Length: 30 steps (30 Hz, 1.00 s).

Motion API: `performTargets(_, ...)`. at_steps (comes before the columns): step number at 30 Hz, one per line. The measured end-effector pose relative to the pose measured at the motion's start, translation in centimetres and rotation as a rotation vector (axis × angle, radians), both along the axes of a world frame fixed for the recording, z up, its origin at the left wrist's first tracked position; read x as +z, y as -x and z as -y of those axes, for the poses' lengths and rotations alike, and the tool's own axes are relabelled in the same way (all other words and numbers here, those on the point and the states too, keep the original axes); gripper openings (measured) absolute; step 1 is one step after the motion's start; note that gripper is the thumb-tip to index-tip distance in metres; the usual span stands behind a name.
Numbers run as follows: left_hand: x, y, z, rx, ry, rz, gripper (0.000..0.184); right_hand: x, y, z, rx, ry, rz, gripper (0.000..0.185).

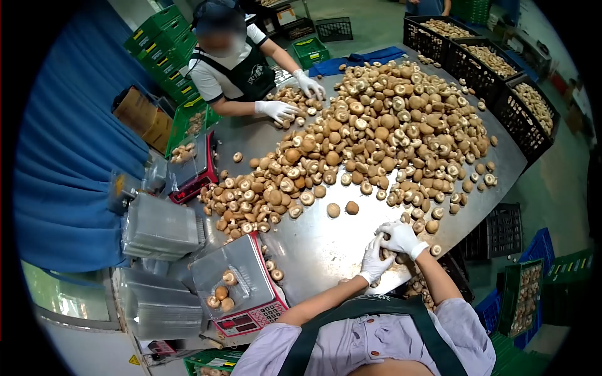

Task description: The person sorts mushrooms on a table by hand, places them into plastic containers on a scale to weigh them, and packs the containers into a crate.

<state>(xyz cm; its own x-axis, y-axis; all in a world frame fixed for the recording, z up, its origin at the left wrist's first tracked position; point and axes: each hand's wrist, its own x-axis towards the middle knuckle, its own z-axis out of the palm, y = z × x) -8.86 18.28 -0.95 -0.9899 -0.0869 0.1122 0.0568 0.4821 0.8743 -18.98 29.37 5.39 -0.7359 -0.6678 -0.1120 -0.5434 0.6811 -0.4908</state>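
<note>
Both my hands wear white gloves and meet low over the near edge of the metal table. My left hand has its fingers curled around mushrooms, with brown caps showing between the two hands. From above, my right hand bends over the same mushrooms, its fingertips close to the left ones. The gloves hide how many are held. Just beyond lies the edge of a large heap of brown-capped mushrooms, some with pale stems up.
A red scale carries a plastic tray with several mushrooms. Stacked clear trays stand at left. Across the table, a co-worker's gloved hands handle mushrooms beside another scale. Black crates of mushrooms line the far right edge; a crate stands lower right.
</note>
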Motion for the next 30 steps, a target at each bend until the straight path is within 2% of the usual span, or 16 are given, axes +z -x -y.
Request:
performTargets(3,0.0,-0.4,-2.5,-0.150,-0.040,0.018,0.075,-1.0,-1.8,-4.5,-0.105,0.090,0.034,0.031)
performTargets(7,1.0,-1.3,-5.9,-0.354,-0.095,0.188,0.076,-1.3,-4.4,-9.3,-0.195,0.011,-0.003,0.031)
performTargets(8,1.0,-1.5,-6.5,-0.407,-0.098,0.188,0.077,-1.2,-5.2,-10.5,-0.229,0.057,0.057,0.030)
performTargets(11,0.7,-2.1,-7.6,-0.666,-0.127,0.176,0.083,0.1,-6.8,-13.0,-0.275,-0.153,0.125,0.030)
performTargets(13,1.2,-2.4,-7.7,-0.841,-0.223,0.183,0.081,0.1,-8.0,-14.8,-0.271,-0.110,0.080,0.031)
performTargets(15,2.3,-2.2,-7.0,-0.898,-0.250,0.415,0.074,1.9,-8.2,-16.0,-0.262,-0.328,0.304,0.031)
performTargets(17,3.9,-1.7,-5.1,-0.966,-0.308,0.292,0.062,1.5,-8.7,-18.3,-0.278,-0.337,0.220,0.032)
performTargets(19,4.2,-1.9,-2.4,-0.711,-0.206,0.253,0.045,1.9,-8.4,-19.2,-0.407,-0.158,0.273,0.029)
performTargets(20,2.4,-2.0,-0.6,-0.585,-0.042,0.064,0.043,1.7,-8.2,-19.5,-0.463,-0.057,0.192,0.028)
performTargets(21,3.8,-2.3,1.5,-0.455,-0.041,0.054,0.041,2.2,-7.9,-19.1,-0.546,0.015,0.201,0.027)
performTargets(23,3.3,-3.1,5.6,-0.211,0.185,-0.073,0.043,1.7,-6.8,-18.6,-0.596,-0.010,0.021,0.024)
performTargets(25,3.2,-4.8,9.0,-0.067,0.298,-0.078,0.044,2.4,-5.6,-16.9,-0.695,0.061,-0.022,0.025)
performTargets(27,3.7,-7.4,10.9,-0.034,0.413,0.031,0.053,1.7,-4.3,-15.4,-0.667,0.121,-0.169,0.032)
performTargets(29,3.1,-9.9,11.8,-0.139,0.422,0.124,0.063,0.4,-2.8,-13.7,-0.672,0.076,-0.208,0.040)
performTargets(30,2.4,-10.9,11.8,-0.199,0.471,0.112,0.069,-0.6,-2.1,-13.0,-0.669,0.057,-0.146,0.050)
